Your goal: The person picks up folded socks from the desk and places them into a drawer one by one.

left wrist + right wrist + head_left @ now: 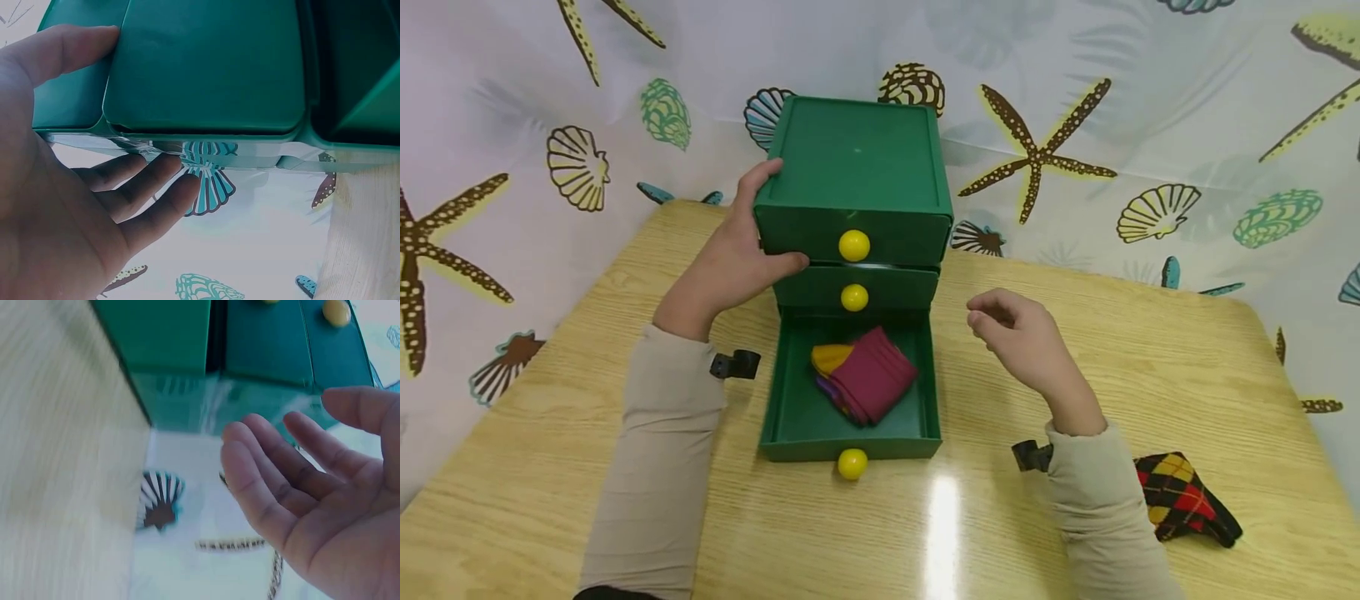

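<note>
A small green drawer unit (857, 158) with yellow knobs stands at the back of the table. My left hand (722, 250) holds its front left corner, thumb on the front by the seam between the top two drawers, fingers along the side. The bottom drawer (786, 408) is pulled out. In it lie a folded maroon cloth item (876, 375) and a mustard one (831, 358), with a purple patterned edge beneath. To the right of the unit, my right hand (1018, 333) hovers over the table with loosely bent fingers, holding nothing; its palm (350, 531) shows in the right wrist view.
A black, red and yellow argyle sock (1187, 500) lies at the right, partly behind my right sleeve. The light wooden table (1000, 533) carries everything. A white curtain (880, 42) printed with shells and starfish hangs close behind the unit.
</note>
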Demonstrator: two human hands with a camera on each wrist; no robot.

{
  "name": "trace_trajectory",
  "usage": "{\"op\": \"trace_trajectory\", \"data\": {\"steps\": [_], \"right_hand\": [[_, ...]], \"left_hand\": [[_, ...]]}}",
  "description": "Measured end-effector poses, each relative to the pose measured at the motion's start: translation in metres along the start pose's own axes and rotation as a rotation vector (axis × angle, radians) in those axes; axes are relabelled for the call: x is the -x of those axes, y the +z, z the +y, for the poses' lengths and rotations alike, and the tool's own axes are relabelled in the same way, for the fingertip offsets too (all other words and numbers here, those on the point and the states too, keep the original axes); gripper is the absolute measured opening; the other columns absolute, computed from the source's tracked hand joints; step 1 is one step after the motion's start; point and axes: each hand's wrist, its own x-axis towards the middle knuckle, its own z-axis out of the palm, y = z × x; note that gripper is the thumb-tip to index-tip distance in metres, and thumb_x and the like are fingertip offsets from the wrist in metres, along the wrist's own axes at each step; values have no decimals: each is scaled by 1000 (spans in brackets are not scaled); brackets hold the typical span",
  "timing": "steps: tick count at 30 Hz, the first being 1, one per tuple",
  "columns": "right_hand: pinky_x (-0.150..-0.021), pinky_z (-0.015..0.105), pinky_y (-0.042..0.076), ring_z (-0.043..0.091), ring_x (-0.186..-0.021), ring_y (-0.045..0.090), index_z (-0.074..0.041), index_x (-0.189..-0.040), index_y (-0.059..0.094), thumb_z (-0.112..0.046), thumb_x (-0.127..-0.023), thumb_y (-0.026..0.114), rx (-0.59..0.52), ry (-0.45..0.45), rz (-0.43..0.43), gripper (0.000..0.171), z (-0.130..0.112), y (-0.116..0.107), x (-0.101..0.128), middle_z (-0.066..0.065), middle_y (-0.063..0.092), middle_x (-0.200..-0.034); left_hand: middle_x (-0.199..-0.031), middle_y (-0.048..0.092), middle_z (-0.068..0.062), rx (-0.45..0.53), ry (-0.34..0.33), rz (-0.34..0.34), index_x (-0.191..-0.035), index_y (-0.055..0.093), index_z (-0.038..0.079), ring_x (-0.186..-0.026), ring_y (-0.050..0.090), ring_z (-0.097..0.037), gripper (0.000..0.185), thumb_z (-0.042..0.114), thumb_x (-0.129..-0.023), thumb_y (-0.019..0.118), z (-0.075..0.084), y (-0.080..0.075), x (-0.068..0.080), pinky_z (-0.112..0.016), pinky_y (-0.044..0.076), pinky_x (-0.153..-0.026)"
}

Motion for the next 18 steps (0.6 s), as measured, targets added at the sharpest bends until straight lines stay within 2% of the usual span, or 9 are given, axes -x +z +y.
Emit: {"op": "trace_trajectory", "data": {"steps": [4,12,18], "right_hand": [[-91,50,49,32,-111,60,-4,-132,61,-27,-106,54,110,41,-59,35,8,-23,15,15,65,-122],[-100,59,42,42,-131,48,-3,-143,51,-33,-105,54,315,104,-278,48,22,-53,41,23,53,-141],[-98,61,43,46,-130,47,-1,-146,49,-34,-105,55,367,127,-318,53,36,-63,53,28,50,-142]], "left_hand": [[-162,17,-15,4,-2,-5,-158,4,42,-131,38,-44,105,13,-87,75,2,2,-1,-64,33,-106],[-161,19,-17,-8,-5,-9,-158,2,44,-130,40,-45,105,13,-88,75,3,1,0,-64,34,-105],[-161,18,-17,-10,-4,-8,-158,2,43,-130,39,-46,105,13,-88,75,0,0,0,-65,33,-105]]}}
